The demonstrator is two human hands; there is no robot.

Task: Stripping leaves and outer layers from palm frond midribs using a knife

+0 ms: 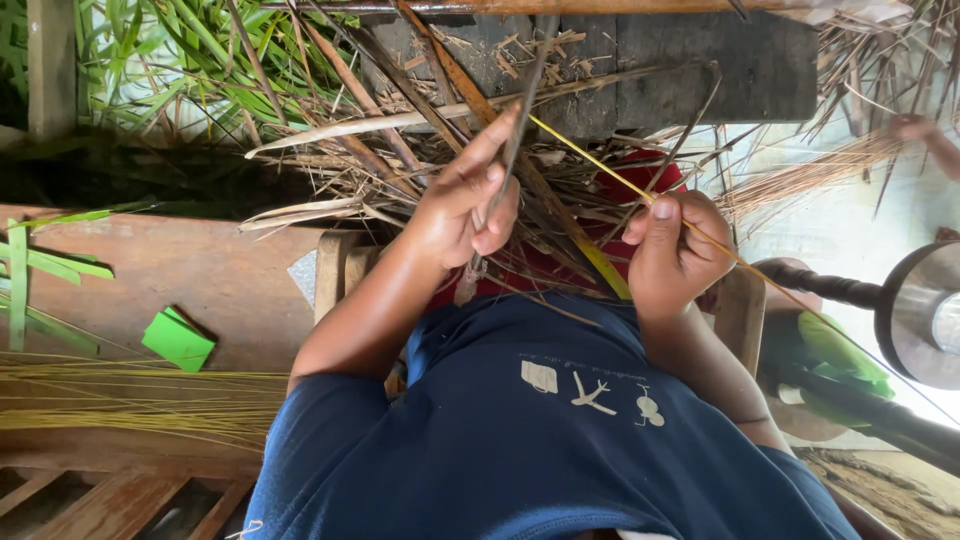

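My left hand [465, 205] is closed around a thin dark blade [520, 120] that points away from me, its handle end sticking out below my palm. My right hand [675, 250] pinches a long, thin yellow-green leaf rib [590, 160]. The rib runs from near the blade tip, through my fingers, and off to the lower right. Both hands are held above my lap, over a red cloth [640, 180] and a heap of dry brown leaf strips [400, 150]. My dark blue shirt [540, 430] fills the bottom of the view.
Green palm leaves [170, 60] lie at the top left. A bundle of stripped yellow ribs [130, 400] and a folded green piece [178, 340] rest on the wooden bench [200, 270]. A dark round metal object [920, 310] is at right. Another person's hand [915, 130] shows top right.
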